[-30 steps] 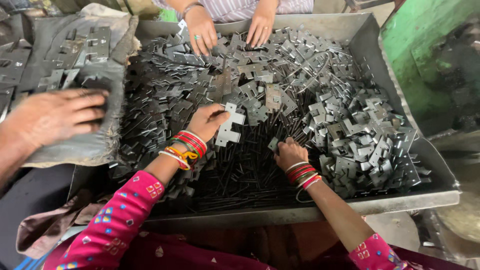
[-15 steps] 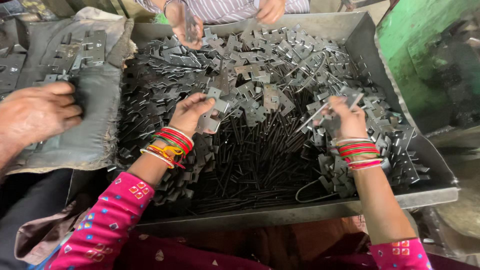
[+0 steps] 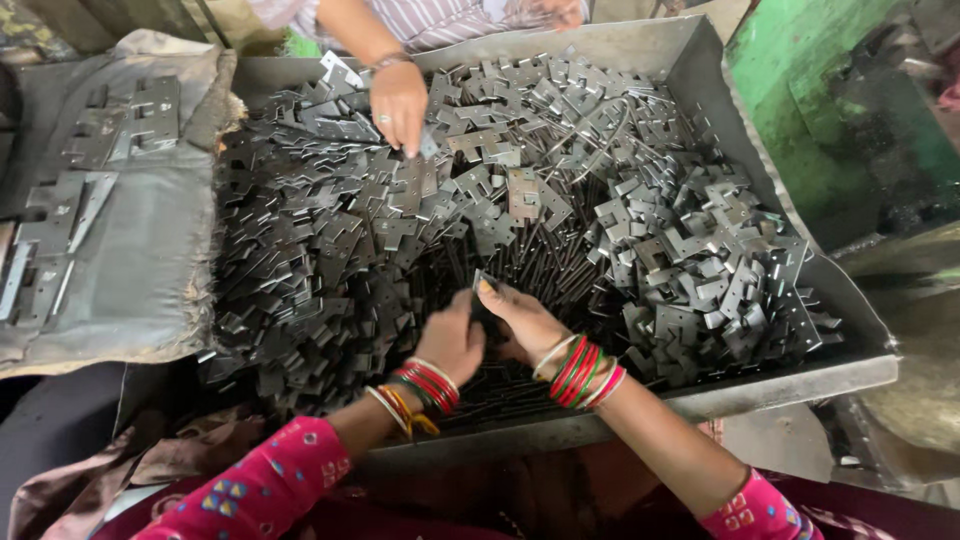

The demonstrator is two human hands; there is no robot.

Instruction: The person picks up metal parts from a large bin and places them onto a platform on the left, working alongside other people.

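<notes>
Small metal piece (image 3: 480,285), dark and thin, sits at lower centre of the frame, pinched at the fingertips of the right hand (image 3: 522,322). Fingers closed on it; its shape is too small to make out. Left hand (image 3: 452,340) is just beside the right, touching or nearly so, fingers curled inward. Cannot tell if it holds anything, since the palm side is hidden. Both wrists carry stacks of red, green and yellow bangles (image 3: 580,372); pink patterned sleeves (image 3: 262,490) run out of the bottom edge.

Directly under the hands: a bed of thin dark metal rods (image 3: 540,262) lying roughly parallel, lower centre of the tray.

Around that, heaps of flat stamped hinge plates (image 3: 700,270), grey steel, notched edges. Thick pile at centre right, another at centre left, more across the top.

All of it sits in a large shallow metal tray (image 3: 790,385) with raised walls, filling the middle of the frame.

Upper centre: another person's hand (image 3: 398,100), ring on a finger, bracelet at the wrist, reaching down onto the plates, fingertips touching them. Striped clothing behind it.

Left of frame: a worn grey cloth-covered surface (image 3: 130,290) with several assembled hinges (image 3: 140,115) laid flat on it.

Upper right: green-painted machine body (image 3: 800,90), well apart from the hands.
</notes>
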